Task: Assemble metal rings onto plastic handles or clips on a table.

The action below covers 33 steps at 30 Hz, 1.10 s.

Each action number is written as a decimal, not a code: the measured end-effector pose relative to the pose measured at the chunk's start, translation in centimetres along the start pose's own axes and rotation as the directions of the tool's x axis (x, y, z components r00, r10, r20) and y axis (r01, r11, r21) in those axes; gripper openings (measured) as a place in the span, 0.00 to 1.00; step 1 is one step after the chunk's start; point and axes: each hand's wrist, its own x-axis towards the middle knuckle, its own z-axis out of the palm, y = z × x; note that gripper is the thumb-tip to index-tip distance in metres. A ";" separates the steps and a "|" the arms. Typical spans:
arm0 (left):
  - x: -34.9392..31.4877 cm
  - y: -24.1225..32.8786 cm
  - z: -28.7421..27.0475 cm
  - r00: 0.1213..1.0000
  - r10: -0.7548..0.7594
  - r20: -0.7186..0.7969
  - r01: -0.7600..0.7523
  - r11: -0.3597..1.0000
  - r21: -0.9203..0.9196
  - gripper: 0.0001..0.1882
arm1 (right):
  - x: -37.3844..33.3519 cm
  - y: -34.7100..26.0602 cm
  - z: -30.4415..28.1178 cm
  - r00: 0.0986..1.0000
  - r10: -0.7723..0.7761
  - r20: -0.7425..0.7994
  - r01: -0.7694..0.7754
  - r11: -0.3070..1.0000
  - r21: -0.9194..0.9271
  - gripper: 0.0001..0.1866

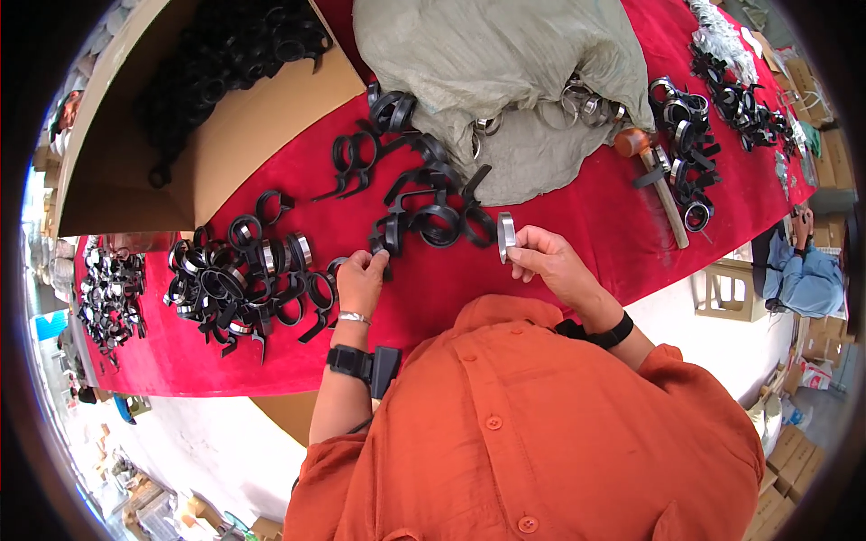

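My right hand (557,267) pinches a shiny silver metal ring (505,240) between thumb and fingers, held upright above the red cloth. My left hand (359,287) is closed at the fingertips on a black ring with a tail (390,236), partly hidden by the fingers and by other parts. Just beyond both hands lie several loose black rings with tails (437,225). Left of my left hand is a pile of black rings (221,278), some with silver bands fitted inside.
A red-covered table (577,225) spans the view. At the far left stands a cardboard box (271,122) of black parts; a grey-green sack (505,54) holds metal rings. A mallet (666,198) lies at right beside more rings (690,135). Another person (807,279) is at far right.
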 end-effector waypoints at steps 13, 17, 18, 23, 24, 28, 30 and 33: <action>-6.4 2.6 1.3 0.886 -0.290 0.361 0.460 0.639 -0.616 0.12 | -0.2 1.0 0.6 0.997 0.055 0.049 -0.053 0.998 -0.043 0.06; -5.8 2.7 2.1 0.879 -0.053 0.474 0.350 0.748 -0.564 0.11 | -0.5 1.1 0.6 0.998 0.055 0.023 -0.053 0.997 -0.064 0.06; -5.3 2.3 1.7 0.910 0.017 0.415 0.171 0.895 -0.412 0.13 | -0.7 1.2 0.5 0.998 0.059 0.017 -0.058 0.996 -0.062 0.06; -3.5 2.9 0.2 0.749 0.646 0.149 -0.647 0.662 0.378 0.15 | -1.4 2.4 -0.7 0.999 0.033 -0.005 -0.034 0.998 -0.056 0.06; -3.3 2.3 0.6 0.704 0.667 0.245 -0.703 0.604 0.376 0.16 | -1.5 2.4 -0.7 0.999 0.032 -0.006 -0.033 0.998 -0.054 0.06; -1.9 -1.1 2.6 0.627 0.640 0.445 -0.776 0.456 0.436 0.16 | -2.0 1.3 0.1 0.997 0.036 0.068 -0.040 0.998 0.056 0.05; -1.9 -1.1 2.8 0.675 0.553 0.489 -0.736 0.456 0.500 0.17 | -2.1 1.0 -0.1 0.989 0.015 0.148 -0.059 0.954 0.293 0.06; -2.5 -1.0 3.0 0.683 0.554 0.476 -0.727 0.451 0.518 0.19 | -2.3 0.4 -0.6 0.981 -0.029 0.190 -0.093 0.795 0.600 0.07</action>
